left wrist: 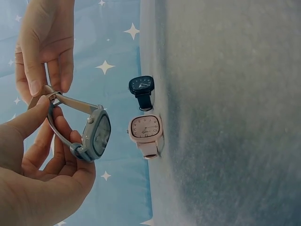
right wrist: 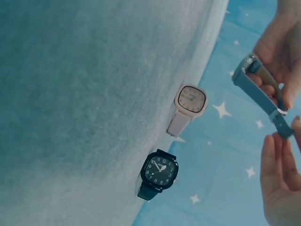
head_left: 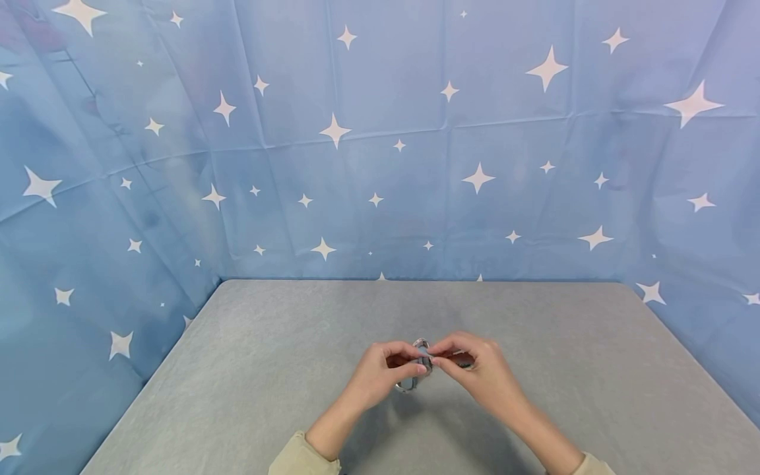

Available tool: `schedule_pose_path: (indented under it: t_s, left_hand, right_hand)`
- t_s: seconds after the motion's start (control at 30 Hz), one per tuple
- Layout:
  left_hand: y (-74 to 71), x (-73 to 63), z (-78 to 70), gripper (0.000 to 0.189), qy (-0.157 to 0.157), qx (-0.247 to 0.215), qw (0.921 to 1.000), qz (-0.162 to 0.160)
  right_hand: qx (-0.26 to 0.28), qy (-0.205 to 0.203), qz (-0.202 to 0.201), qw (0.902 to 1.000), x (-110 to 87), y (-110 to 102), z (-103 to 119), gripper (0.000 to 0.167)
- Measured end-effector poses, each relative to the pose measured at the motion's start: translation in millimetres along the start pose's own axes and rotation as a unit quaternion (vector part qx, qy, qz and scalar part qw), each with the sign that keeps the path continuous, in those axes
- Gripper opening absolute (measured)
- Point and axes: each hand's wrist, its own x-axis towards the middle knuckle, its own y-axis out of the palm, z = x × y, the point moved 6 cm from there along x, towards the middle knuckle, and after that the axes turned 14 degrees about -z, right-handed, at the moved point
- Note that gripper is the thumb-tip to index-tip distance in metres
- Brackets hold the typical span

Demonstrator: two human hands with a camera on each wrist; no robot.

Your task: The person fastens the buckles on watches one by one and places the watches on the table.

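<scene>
A blue-grey wristwatch [left wrist: 97, 134] hangs in the air with its strap looped into a ring, the case facing right in the left wrist view. My left hand [head_left: 379, 373] grips the strap near the buckle [left wrist: 54, 98], thumb on top and fingers inside the loop. With thumb and fingertips, my right hand [head_left: 482, 366] pinches the tail end of the strap [right wrist: 282, 125] beside the buckle. The strap's end seems to pass through the buckle, though fingers partly cover it. In the head view the hands hide much of the watch.
Beyond the hands, a pink watch [left wrist: 146, 129] and a black watch [left wrist: 142, 85] stand on the grey table [head_left: 285, 343], side by side. A blue curtain with white stars [head_left: 386, 171] hangs behind the table and along its sides.
</scene>
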Motion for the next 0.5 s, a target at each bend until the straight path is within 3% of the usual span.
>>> schedule_pose_path:
  t_s: [0.5]
  left_hand:
    - [-1.7, 0.1, -1.8, 0.021, 0.0, -0.01, 0.9998, -0.017]
  right_hand:
    - [-0.006, 0.006, 0.032, 0.9995, -0.7, -2.5, -3.7, 0.021]
